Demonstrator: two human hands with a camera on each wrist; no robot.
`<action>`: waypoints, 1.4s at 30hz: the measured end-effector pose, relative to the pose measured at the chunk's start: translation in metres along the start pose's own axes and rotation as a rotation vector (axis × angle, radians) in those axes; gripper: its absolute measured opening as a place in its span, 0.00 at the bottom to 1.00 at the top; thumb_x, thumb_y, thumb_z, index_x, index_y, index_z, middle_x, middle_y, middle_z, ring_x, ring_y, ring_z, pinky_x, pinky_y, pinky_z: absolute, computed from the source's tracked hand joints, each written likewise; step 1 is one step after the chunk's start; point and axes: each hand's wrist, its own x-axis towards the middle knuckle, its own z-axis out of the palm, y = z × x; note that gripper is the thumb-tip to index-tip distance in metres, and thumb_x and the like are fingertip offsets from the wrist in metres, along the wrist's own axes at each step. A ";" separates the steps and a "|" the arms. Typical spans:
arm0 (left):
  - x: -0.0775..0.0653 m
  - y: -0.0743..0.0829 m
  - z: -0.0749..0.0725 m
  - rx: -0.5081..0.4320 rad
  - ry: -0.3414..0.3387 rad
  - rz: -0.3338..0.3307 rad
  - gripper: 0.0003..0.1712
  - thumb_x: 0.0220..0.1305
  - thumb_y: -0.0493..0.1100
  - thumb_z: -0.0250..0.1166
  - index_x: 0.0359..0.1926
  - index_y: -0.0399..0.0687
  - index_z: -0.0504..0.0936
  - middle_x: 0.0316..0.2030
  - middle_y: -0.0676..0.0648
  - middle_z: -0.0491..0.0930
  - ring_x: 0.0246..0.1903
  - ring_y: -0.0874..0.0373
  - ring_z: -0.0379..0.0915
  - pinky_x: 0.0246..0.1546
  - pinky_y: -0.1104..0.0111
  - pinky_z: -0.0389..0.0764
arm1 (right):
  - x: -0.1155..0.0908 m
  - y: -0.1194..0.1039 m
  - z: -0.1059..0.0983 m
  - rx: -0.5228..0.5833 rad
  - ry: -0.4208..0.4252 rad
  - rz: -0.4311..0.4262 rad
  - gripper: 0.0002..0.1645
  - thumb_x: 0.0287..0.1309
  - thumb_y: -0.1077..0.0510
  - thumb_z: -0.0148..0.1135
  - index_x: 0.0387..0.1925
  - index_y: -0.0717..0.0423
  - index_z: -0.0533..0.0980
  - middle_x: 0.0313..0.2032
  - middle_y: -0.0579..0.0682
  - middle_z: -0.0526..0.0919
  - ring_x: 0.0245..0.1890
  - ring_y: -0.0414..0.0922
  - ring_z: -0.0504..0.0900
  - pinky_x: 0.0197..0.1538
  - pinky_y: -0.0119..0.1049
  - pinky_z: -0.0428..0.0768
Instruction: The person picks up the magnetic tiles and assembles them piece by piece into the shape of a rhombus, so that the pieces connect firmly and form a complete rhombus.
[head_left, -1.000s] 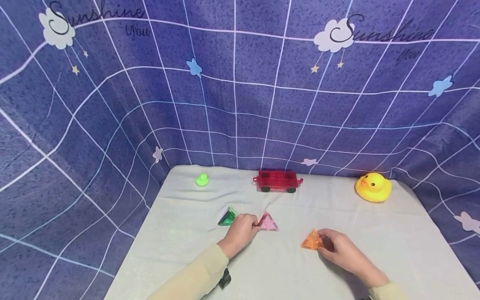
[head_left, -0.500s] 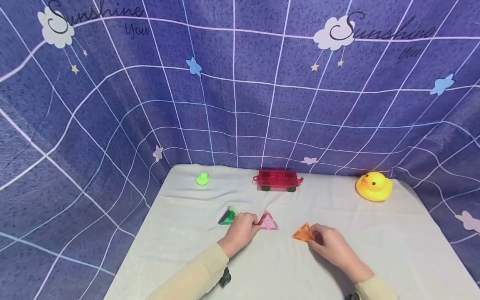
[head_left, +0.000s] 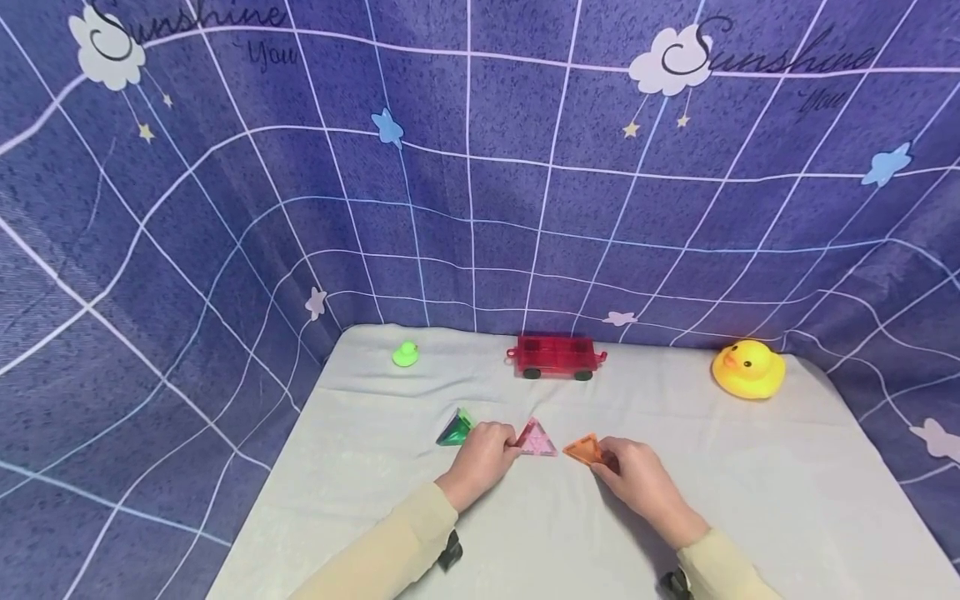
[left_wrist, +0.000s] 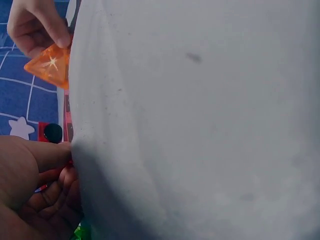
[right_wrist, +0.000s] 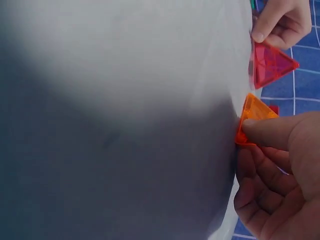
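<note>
My left hand pinches the left corner of a pink, see-through triangular tile piece, which stands on the white cloth. In the right wrist view this pink piece shows as a pointed shape between that hand's thumb and fingers. An orange see-through triangular tile piece is pinched by my right hand, just right of the pink one with a narrow gap between them. The left wrist view shows the orange piece tilted. Left of my left hand sits a green triangular tile piece, partly hidden behind that hand.
At the back stands a red toy wagon with dark wheels. A small green duck sits at back left, a large yellow duck at back right. A blue patterned curtain rises behind the white-covered table.
My right hand has moved left and a little away from me, carrying the orange tile piece close to the pink one. My left hand keeps its place.
</note>
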 end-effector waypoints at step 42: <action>0.001 0.000 0.001 0.003 -0.018 -0.005 0.17 0.61 0.37 0.76 0.21 0.53 0.79 0.20 0.58 0.75 0.23 0.63 0.69 0.29 0.68 0.74 | 0.037 -0.029 0.034 0.020 -0.031 -0.121 0.12 0.51 0.60 0.83 0.24 0.50 0.83 0.21 0.38 0.70 0.22 0.36 0.66 0.28 0.32 0.69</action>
